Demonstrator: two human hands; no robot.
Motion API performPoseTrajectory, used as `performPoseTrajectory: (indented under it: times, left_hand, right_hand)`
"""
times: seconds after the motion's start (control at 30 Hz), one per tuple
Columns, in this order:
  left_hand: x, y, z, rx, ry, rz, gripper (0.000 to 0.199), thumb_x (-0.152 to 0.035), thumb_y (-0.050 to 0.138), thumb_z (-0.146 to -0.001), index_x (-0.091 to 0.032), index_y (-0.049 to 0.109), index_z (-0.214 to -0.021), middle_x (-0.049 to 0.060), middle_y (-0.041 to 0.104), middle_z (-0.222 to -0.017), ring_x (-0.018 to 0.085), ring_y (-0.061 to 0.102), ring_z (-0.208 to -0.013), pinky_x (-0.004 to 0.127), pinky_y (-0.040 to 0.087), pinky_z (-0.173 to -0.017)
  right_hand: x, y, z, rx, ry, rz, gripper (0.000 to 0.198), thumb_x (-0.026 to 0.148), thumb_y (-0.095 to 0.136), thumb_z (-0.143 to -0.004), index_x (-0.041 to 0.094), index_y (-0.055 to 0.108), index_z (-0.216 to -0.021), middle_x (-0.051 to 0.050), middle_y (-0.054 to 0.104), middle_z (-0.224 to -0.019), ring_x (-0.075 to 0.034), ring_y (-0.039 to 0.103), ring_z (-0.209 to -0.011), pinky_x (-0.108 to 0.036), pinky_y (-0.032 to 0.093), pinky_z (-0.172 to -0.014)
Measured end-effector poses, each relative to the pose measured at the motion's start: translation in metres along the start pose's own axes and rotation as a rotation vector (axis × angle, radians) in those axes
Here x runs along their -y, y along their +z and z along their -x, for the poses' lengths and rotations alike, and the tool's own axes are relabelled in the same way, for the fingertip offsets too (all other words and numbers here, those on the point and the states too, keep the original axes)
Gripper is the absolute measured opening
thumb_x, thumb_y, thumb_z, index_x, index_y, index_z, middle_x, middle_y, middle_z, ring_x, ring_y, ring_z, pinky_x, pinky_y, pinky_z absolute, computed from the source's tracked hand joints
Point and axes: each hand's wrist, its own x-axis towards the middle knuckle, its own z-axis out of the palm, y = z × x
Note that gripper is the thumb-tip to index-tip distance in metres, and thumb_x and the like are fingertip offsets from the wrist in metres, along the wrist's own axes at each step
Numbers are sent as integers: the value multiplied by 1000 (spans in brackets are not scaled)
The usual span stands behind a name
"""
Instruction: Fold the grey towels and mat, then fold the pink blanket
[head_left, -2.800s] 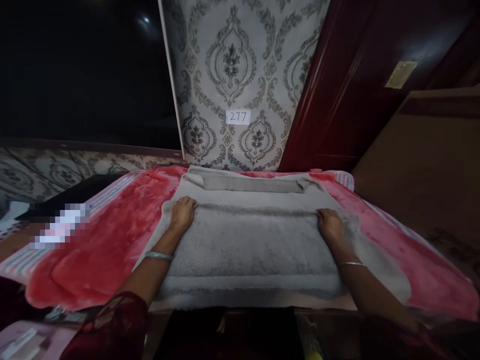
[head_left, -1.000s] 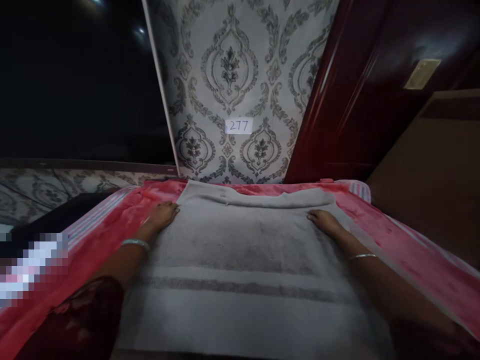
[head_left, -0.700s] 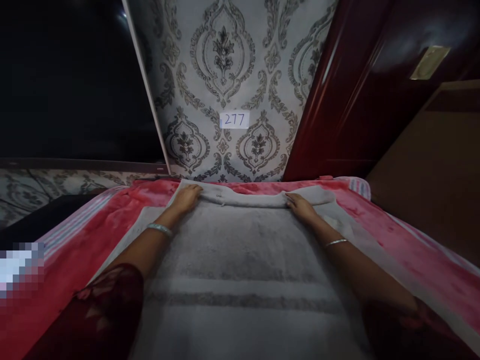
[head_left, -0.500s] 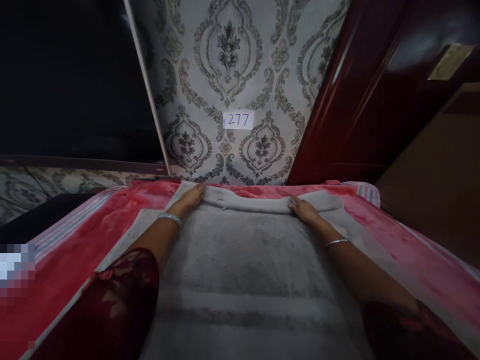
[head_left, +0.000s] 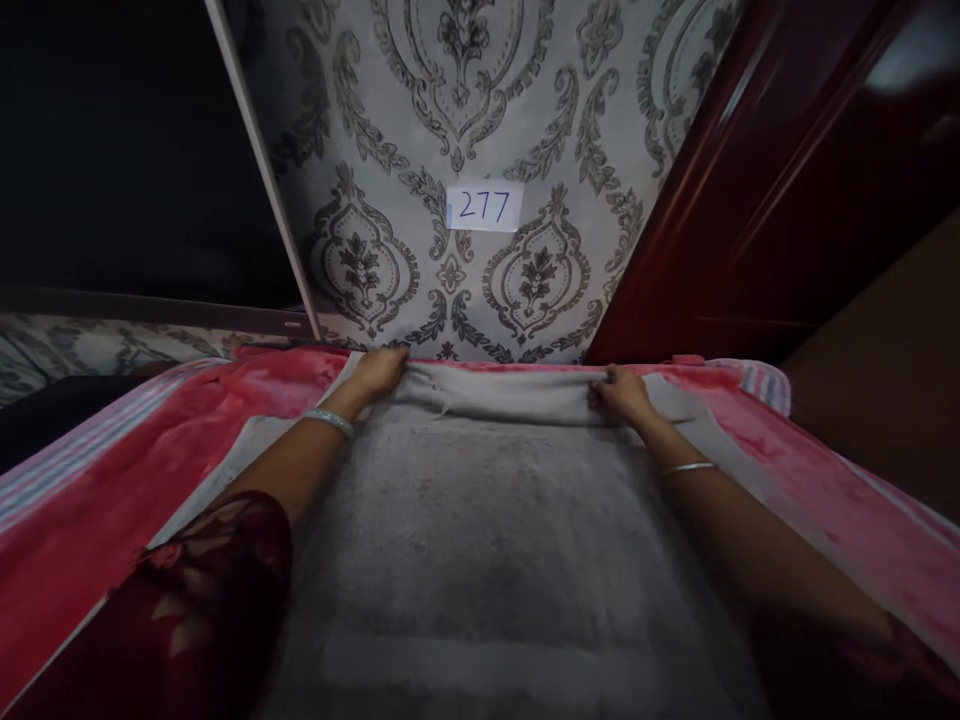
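Note:
A large grey towel [head_left: 480, 520] with a paler band across its near part lies spread out in front of me. Its far edge is turned over into a folded strip. At the left end of that strip, my left hand [head_left: 381, 371] is closed on the towel's edge. My right hand [head_left: 624, 396] pinches the strip's other end, lifting it slightly. Between the two hands the fabric is stretched almost straight, with a small loose thread or crease left of centre. My fingertips are partly hidden.
Under the towel is a red and pink plush blanket [head_left: 187, 430] with striped edging. Behind stands a patterned wall with a paper label reading 277 [head_left: 484, 206]. A dark screen [head_left: 127, 150] is at left, a glossy dark red wooden panel [head_left: 720, 200] at right.
My right hand has risen and moved slightly right, raising the towel's far edge and pulling the folded strip straighter. My left hand still grips its end. The view has shifted a little nearer.

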Motion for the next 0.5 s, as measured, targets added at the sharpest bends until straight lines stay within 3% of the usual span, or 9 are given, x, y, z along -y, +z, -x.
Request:
performPoseTrajectory:
  times: [0.1,0.17,0.23,0.37,0.5]
  left_hand:
    - [-5,4,0,-94,-155,-10,50,-22,34,-97,-14,47,-145,20,67,-129,30,63,-120,38,49,-96]
    - [-7,10,2,-57,-175,3,54,-23,40,-95,-15,44,-148,21,65,-133,29,62,-123,39,49,-98]
    - [-5,17,5,44,-128,17,52,-25,48,-92,-16,51,-144,19,66,-134,29,64,-122,38,50,-98]
    - [10,17,19,131,-33,38,48,-27,49,-92,-20,60,-138,12,61,-144,24,58,-131,34,46,-107]
    - [35,-1,57,160,14,28,47,-29,43,-94,-15,61,-135,13,60,-146,23,57,-133,33,43,-110]
  right_hand:
    - [7,14,-12,-186,-131,-259,50,28,58,-81,15,59,-129,-13,74,-112,-25,71,-101,-37,58,-88]
    - [13,28,-9,-127,-202,-258,69,28,63,-76,16,51,-142,-16,64,-136,-28,61,-126,-44,49,-107]
    - [16,38,0,-49,-231,-177,80,27,65,-73,18,46,-150,-14,54,-150,-29,51,-138,-45,40,-117]
    - [4,31,35,-87,-266,-57,68,28,56,-82,18,51,-149,-12,56,-149,-30,54,-134,-45,42,-115]
    - [-41,-16,83,-191,-196,0,52,35,51,-89,19,64,-136,-12,67,-134,-31,64,-115,-46,51,-101]
